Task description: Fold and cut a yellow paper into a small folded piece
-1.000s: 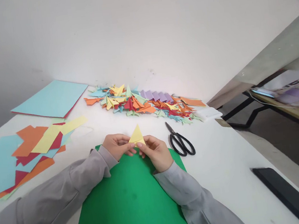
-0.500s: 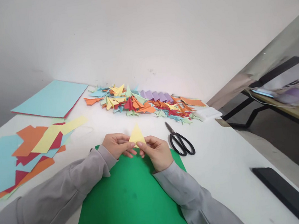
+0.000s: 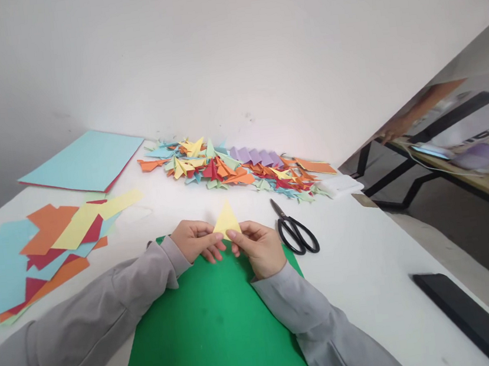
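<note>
Light read fairly bright, soft, even; source couldn't be told. Wall (image 3: 228, 48) beyond the green sheet (image 3: 213, 329) was palest straight behind it, greying off to its left. Soft shade sat on the green sheet along the right sleeve (image 3: 304, 303). Yellow paper (image 3: 225, 218) at its far edge looked washed out, surface detail lost. Scissors (image 3: 294, 230) right of it came out reasonably crisp. Side table (image 3: 478, 175) far to its right was dim, smeared, stretched by wide-angle distortion; dark vignette in the frame corner high above that.
</note>
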`<state>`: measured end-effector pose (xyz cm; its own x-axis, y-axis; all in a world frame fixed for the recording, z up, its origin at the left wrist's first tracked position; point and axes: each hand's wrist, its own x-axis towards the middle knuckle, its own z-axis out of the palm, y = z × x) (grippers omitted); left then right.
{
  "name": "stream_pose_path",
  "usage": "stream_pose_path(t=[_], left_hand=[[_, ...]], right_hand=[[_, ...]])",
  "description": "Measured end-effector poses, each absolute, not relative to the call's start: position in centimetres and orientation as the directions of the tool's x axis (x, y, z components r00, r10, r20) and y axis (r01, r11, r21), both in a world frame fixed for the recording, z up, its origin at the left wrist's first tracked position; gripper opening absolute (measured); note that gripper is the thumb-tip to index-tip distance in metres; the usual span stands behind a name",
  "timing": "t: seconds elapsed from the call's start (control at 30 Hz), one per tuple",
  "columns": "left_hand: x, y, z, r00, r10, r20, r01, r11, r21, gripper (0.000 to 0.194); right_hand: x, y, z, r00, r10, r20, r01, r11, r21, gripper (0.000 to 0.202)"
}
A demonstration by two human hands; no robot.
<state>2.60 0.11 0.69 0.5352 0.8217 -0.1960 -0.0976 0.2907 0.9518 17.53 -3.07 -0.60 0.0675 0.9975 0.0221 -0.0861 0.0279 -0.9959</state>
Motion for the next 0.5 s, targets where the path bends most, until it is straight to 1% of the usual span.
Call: stream_pose_path(t=[0.13, 0.27, 0.5], left_hand=[[2.59, 0.05, 0.83, 0.543, 0.819, -0.186, -0.1, 0.283, 0.954, 0.038], [2.57, -0.04, 1.02, 0.545, 0.807, -0.226, -0.086, 0.322, 0.943, 0.042], [2.65, -0.11, 0.95, 0.52, 0.814, -0.26, -0.047, 0.331, 0.942, 0.039]], right_hand=[[17.5, -3.13, -0.64, 0.039, 0.999, 0.005, -0.098, 0.009, -0.995, 0.018], [17.43, -3.2, -0.55, 0.034, 0.999, -0.004, -0.075, -0.001, -0.997, 0.019], [17.42, -3.2, -0.43, 0.035, 0.999, 0.004, -0.059, 0.006, -0.998, 0.02]])
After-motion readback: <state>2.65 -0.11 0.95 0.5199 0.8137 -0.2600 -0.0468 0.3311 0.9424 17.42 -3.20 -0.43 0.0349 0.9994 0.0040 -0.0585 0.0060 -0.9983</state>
